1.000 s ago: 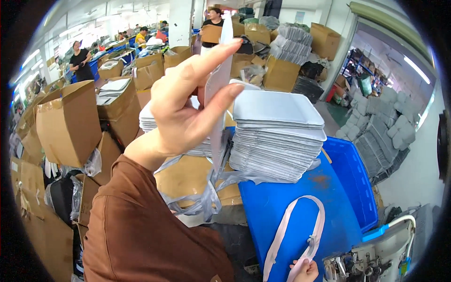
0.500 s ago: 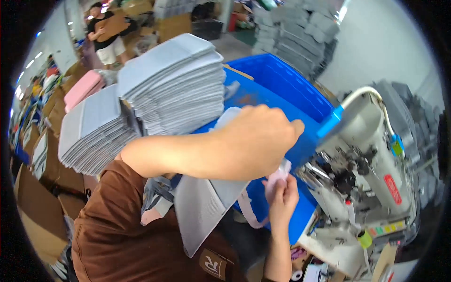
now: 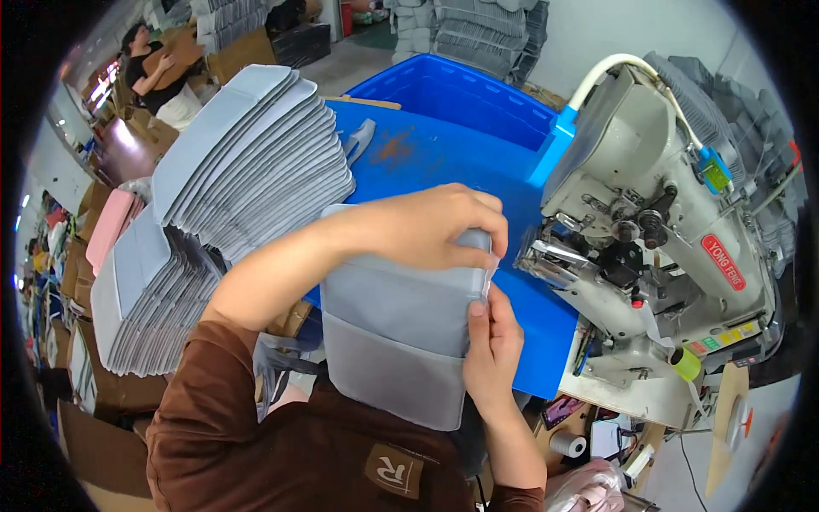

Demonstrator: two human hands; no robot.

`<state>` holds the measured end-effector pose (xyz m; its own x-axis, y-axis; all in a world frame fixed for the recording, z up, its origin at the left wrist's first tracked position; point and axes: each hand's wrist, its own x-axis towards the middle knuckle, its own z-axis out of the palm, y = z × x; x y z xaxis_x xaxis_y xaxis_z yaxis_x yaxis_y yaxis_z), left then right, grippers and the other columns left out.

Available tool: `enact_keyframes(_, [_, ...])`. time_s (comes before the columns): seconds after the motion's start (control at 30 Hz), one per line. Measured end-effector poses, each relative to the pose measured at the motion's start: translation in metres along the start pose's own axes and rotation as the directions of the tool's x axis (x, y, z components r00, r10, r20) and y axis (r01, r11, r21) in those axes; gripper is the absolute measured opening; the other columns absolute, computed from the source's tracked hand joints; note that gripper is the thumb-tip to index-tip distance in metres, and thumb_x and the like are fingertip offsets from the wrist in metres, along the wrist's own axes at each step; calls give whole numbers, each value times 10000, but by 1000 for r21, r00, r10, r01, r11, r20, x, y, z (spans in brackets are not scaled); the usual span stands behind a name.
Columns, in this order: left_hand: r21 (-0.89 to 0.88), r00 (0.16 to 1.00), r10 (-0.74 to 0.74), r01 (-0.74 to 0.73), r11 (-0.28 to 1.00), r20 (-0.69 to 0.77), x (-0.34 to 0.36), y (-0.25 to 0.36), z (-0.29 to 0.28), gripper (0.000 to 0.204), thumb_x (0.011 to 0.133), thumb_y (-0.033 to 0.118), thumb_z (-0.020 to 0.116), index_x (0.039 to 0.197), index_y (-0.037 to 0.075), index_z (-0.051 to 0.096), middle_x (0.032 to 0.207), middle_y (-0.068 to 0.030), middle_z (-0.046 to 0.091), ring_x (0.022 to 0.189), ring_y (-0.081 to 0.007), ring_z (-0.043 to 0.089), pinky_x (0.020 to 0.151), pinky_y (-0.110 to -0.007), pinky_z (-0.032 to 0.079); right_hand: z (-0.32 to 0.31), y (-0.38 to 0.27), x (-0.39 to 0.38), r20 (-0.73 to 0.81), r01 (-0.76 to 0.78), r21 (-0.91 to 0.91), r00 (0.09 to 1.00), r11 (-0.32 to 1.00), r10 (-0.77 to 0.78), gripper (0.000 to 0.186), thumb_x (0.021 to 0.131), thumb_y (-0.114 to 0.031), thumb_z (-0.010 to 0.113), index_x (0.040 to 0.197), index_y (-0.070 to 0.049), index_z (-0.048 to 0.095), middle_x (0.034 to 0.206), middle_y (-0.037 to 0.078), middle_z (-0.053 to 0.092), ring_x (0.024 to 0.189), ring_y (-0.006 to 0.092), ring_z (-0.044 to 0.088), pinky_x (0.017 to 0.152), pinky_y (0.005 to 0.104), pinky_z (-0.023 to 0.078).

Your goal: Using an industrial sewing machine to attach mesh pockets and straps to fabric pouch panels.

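A flat grey fabric piece with a stitched pocket panel [image 3: 384,311] is held up in front of my chest, over the near edge of the blue tabletop [image 3: 546,341]. My left hand [image 3: 456,226] reaches across from the left, its fingers closed on the upper right corner. Lower on the same right edge, my right hand [image 3: 493,341] grips the piece with the thumb on its face. A narrow pale pinkish strip [image 3: 489,277] shows along the edge between both hands. The piece's back is hidden.
A sewing machine [image 3: 631,205] stands close on the right. At the left are tall stacks of grey fabric pieces [image 3: 264,162] and a pink pile [image 3: 115,226]. A blue bin [image 3: 461,94] sits behind the tabletop. A person [image 3: 158,81] carries cardboard in the background.
My left hand has come down to the piece's corner, and my right hand has risen to its edge. The grey piece, earlier slanted at my lap, now lies flatter and faces me.
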<state>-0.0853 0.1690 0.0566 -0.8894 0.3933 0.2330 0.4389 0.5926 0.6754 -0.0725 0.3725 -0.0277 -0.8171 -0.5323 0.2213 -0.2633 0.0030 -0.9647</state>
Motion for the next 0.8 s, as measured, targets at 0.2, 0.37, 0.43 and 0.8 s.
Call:
enact_keyframes(0.2, [-107, 980, 31, -10, 994, 195, 0, 3, -18, 105, 871, 113, 707, 894, 14, 680, 893, -68, 648, 756, -203, 610, 617, -319, 448, 2, -8, -4, 9, 113, -90, 994, 990, -112, 300, 1015, -79, 501, 1283, 38, 565, 856, 80, 622, 733, 118, 538, 674, 260, 426])
enact_keyframes(0.37, [-55, 990, 4, 3, 998, 138, 1, 11, -14, 119, 865, 134, 704, 866, 18, 683, 903, -67, 651, 660, -193, 575, 574, -323, 427, -2, -8, 0, 23, 185, -170, 983, 968, -184, 300, 1000, -66, 523, 1274, 50, 559, 757, 147, 608, 600, 201, 563, 571, 310, 440])
enact_keyframes(0.43, [19, 991, 82, -85, 996, 110, 1, 9, -12, 100, 870, 90, 706, 842, 16, 643, 955, -71, 641, 744, -193, 629, 577, -299, 450, -2, -8, 0, 21, 252, -190, 967, 949, -252, 289, 997, -73, 539, 1249, 64, 571, 775, 170, 624, 602, 228, 587, 576, 324, 459])
enact_keyframes(0.8, [21, 971, -48, 45, 999, 235, 6, 14, -14, 147, 893, 179, 674, 906, 32, 676, 773, -96, 649, 626, -230, 594, 589, -368, 441, -7, -12, 2, 35, 171, -200, 985, 965, -167, 248, 1012, -87, 525, 1197, 58, 603, 754, 187, 624, 588, 233, 597, 560, 323, 450])
